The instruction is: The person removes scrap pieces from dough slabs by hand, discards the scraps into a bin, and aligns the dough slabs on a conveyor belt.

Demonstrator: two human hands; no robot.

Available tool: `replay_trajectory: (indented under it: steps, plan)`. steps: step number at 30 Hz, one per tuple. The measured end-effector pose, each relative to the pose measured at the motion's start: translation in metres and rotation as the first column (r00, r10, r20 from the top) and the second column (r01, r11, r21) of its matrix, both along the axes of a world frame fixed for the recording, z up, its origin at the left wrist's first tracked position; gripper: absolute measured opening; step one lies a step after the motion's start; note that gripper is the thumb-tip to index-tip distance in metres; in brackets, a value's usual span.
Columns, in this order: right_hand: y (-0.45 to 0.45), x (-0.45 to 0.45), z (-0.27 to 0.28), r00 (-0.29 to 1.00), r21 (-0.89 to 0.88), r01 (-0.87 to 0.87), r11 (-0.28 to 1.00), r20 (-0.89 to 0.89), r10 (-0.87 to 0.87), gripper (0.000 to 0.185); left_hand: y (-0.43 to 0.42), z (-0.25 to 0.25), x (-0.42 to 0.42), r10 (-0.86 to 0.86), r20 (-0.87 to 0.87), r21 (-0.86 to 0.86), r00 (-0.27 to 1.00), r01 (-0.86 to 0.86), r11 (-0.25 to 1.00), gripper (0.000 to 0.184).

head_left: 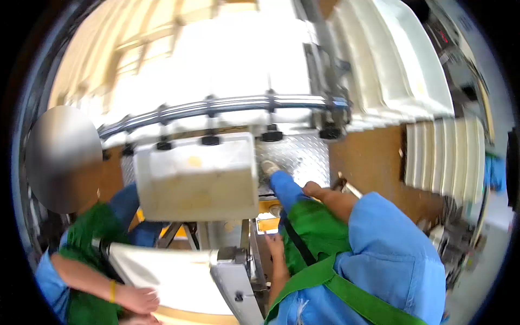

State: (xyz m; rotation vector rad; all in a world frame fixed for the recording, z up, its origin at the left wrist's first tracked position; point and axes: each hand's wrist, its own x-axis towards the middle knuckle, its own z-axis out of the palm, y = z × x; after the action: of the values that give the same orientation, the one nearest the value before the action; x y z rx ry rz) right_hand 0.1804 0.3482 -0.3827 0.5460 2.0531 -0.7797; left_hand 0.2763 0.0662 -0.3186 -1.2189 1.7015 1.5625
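Sleeve [387,233] sits nearest the head cam; left hand [275,246] has fingers loosely spread just beside the belt frame [235,292], while the right hand [311,189] is by the knee and I can't tell if it's gripping. Belt [184,279] and tub [173,197] hem in the left side, knobbed rail [235,103] crosses ahead; bare floor [374,157] runs right up to the stacked trays [444,157]. Co-worker's hand [138,300] blocks the belt's far-left edge.
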Motion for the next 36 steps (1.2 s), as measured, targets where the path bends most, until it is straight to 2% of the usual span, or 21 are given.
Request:
replay_trajectory:
  steps: [2,3,5,6,7,9,10,11,13,15,17,19,20,22,23,25,27,30,31,33,36]
  plan:
    - [-0.020,-0.002,0.009,0.996,-0.027,-0.011,1.000,-0.094,0.009,0.038,-0.006,0.012,0.010,-0.596,-0.098,-0.211,0.797,0.569,0.795,0.059]
    - [-0.036,-0.010,0.026,0.991,0.014,0.038,0.999,-0.132,-0.036,0.034,-0.001,0.026,0.008,-0.532,-0.095,-0.231,0.841,0.501,0.834,0.059]
    - [-0.058,-0.032,0.046,0.967,-0.063,-0.200,0.978,-0.171,0.187,0.033,0.000,0.083,-0.004,-0.552,-0.175,-0.103,0.815,0.542,0.834,0.051]
    - [-0.069,-0.050,0.065,0.951,-0.075,-0.266,0.961,-0.182,0.249,0.033,0.006,0.124,-0.021,-0.635,-0.135,-0.144,0.761,0.619,0.772,0.052]
    - [-0.082,-0.067,0.086,0.931,-0.069,-0.333,0.940,-0.183,0.316,0.032,0.009,0.156,-0.031,-0.585,-0.135,-0.159,0.800,0.565,0.809,0.052]
    - [-0.098,-0.088,0.100,0.878,-0.077,-0.458,0.886,-0.198,0.436,0.031,0.012,0.199,-0.041,-0.466,-0.356,-0.010,0.810,0.495,0.869,0.050]
    - [-0.102,-0.096,0.098,0.814,-0.071,-0.541,0.838,-0.295,0.501,0.030,0.012,0.205,-0.039,-0.364,-0.368,0.143,0.855,0.439,0.887,0.045]
    - [-0.111,-0.105,0.097,0.742,-0.065,-0.614,0.787,-0.389,0.547,0.028,0.011,0.221,-0.046,-0.322,-0.371,0.121,0.871,0.389,0.913,0.045]
    - [-0.130,-0.129,0.136,0.741,-0.093,-0.642,0.761,-0.332,0.584,0.023,0.009,0.262,-0.061,-0.203,-0.440,0.214,0.875,0.322,0.922,0.043]
    - [-0.143,-0.147,0.165,0.740,-0.153,-0.612,0.776,-0.456,0.494,0.024,0.005,0.280,-0.068,-0.086,-0.469,0.219,0.879,0.210,0.953,0.041]
    - [-0.158,-0.165,0.184,0.736,-0.177,-0.653,0.737,-0.380,0.561,0.026,-0.002,0.299,-0.072,0.049,-0.500,0.249,0.865,0.089,0.964,0.040]
    - [-0.171,-0.178,0.209,0.774,-0.320,-0.522,0.791,-0.566,0.282,0.019,-0.004,0.313,-0.073,0.197,-0.546,0.193,0.814,-0.106,0.975,0.034]
    - [-0.182,-0.186,0.231,0.738,-0.325,-0.601,0.730,-0.577,0.351,0.019,-0.008,0.320,-0.072,0.245,-0.561,0.123,0.791,-0.214,0.969,0.031]
    - [-0.201,-0.190,0.289,0.806,-0.525,-0.424,0.738,-0.590,0.044,0.015,-0.009,0.330,-0.066,0.362,-0.585,-0.079,0.726,-0.495,0.865,0.024]
    - [-0.210,-0.189,0.309,0.800,-0.528,-0.483,0.698,-0.591,0.106,0.015,-0.015,0.315,-0.053,0.372,-0.660,-0.175,0.652,-0.615,0.768,0.023]
    - [-0.223,-0.189,0.341,0.652,-0.535,-0.620,0.574,-0.758,-0.002,0.012,-0.034,0.333,-0.042,0.454,-0.695,-0.340,0.557,-0.811,0.476,0.022]
    - [-0.237,-0.186,0.364,0.606,-0.520,-0.697,0.493,-0.795,0.019,0.009,-0.068,0.328,-0.010,0.412,-0.701,-0.537,0.582,-0.811,0.232,0.032]
    - [-0.260,-0.173,0.408,0.412,-0.399,-0.879,0.262,-0.911,-0.007,0.010,-0.117,0.303,0.051,0.531,-0.403,-0.869,0.745,-0.494,0.035,0.072]
    - [-0.269,-0.165,0.413,0.404,-0.392,-0.885,0.253,-0.915,-0.003,0.010,-0.128,0.295,0.066,0.539,-0.409,-0.864,0.736,-0.502,0.029,0.072]
    - [-0.286,-0.153,0.420,0.390,-0.379,-0.915,0.137,-0.918,0.066,0.010,-0.147,0.274,0.090,0.684,-0.242,-0.877,0.688,-0.456,0.149,0.095]
    - [-0.321,-0.135,0.425,0.289,-0.286,-0.957,0.041,-0.945,0.156,0.011,-0.165,0.260,0.106,0.663,-0.255,-0.855,0.704,-0.484,0.185,0.091]
